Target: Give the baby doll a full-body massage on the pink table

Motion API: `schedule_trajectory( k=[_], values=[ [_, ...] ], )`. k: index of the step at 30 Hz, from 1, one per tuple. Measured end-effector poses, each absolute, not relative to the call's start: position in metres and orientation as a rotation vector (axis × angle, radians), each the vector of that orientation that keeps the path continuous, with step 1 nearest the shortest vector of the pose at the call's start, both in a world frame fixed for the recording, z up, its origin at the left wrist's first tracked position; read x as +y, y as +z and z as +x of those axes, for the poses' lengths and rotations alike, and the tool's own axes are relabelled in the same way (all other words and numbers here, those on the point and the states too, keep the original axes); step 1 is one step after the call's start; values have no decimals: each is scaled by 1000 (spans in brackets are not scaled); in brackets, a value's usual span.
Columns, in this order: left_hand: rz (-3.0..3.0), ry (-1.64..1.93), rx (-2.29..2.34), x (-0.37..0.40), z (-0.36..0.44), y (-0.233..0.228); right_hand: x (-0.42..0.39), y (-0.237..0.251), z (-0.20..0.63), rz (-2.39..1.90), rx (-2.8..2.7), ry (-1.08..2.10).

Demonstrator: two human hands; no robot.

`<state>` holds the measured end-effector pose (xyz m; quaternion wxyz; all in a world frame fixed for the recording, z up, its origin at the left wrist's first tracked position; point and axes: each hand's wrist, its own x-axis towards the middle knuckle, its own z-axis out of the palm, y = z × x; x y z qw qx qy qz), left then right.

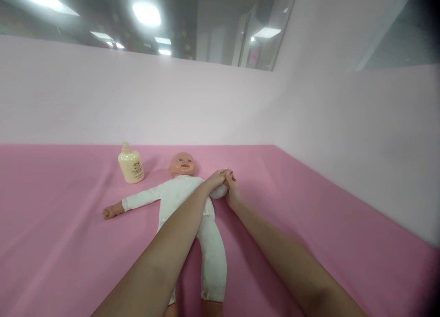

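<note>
A baby doll in a white suit lies on its back on the pink surface, head away from me. One doll arm stretches out to the left with its bare hand on the cloth. My left hand reaches across the doll's chest and closes over the doll's other arm at the right. My right hand grips the same arm from the right side, fingers meeting my left hand. The doll's hand there is hidden between my hands.
A cream lotion bottle with a rounded cap stands upright left of the doll's head. A pale pink wall runs behind the surface and along the right side. Windows with ceiling-light reflections sit above it.
</note>
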<state>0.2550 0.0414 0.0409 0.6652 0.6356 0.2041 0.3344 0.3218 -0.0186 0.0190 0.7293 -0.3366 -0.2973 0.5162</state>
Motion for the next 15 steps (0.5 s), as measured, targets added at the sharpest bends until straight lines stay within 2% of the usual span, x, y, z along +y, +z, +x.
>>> schedule_trajectory(
  k=[15],
  values=[
    [1329, 724, 657, 45, 257, 46, -12, 12, 320, -879, -621, 1012]
  ],
)
